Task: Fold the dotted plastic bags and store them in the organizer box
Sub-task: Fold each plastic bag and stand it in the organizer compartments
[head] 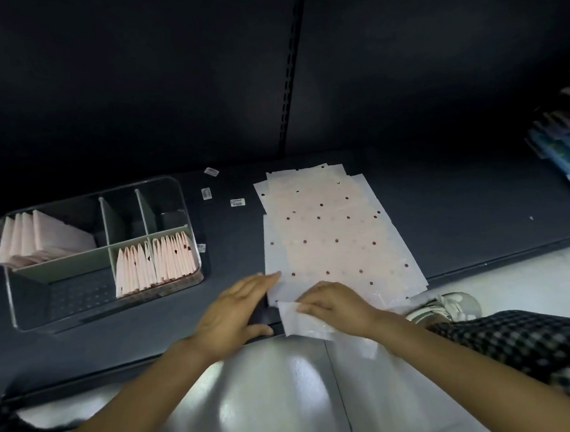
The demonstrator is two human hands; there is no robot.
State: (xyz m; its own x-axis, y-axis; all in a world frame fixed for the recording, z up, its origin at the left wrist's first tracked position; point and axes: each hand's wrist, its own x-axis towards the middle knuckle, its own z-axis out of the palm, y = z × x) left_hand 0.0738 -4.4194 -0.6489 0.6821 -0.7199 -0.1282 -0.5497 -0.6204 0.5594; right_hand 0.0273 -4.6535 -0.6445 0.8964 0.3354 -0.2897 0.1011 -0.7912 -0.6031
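2 bare forearms reach in from the bottom of the frame, a checked sleeve (pixel 532 343) at the right, above a glossy pale floor (pixel 290 386). The right hand (pixel 335 305) pinches the near corner of a pale bag (pixel 302 320) that hangs over the front edge of a dark shelf (pixel 463 208), fingers curled onto the plastic. The left hand (pixel 236 308) lies flat beside it — fingers straight and close together, their tips touching the near left corner of a stack of dotted bags (pixel 333 236), the thumb hooked over the shelf's front edge. The stack lies spread flat on the shelf, pale pink with dark dots, its sheets fanned slightly out of line.

To the left, well apart from the stack, a clear organizer box (pixel 28 304) with green dividers (pixel 76 264) sits on the same shelf. Folded bags (pixel 154 263) stand upright in its 2 front right compartments; larger folded pink bags (pixel 40 238) lean in the back left compartment. The 2 back right compartments and the front left one hold nothing visible.

4 small white labels (pixel 237 202) lie scattered on the shelf between box and stack. At the far right edge — blue and pink packages (pixel 569 159), blurred.
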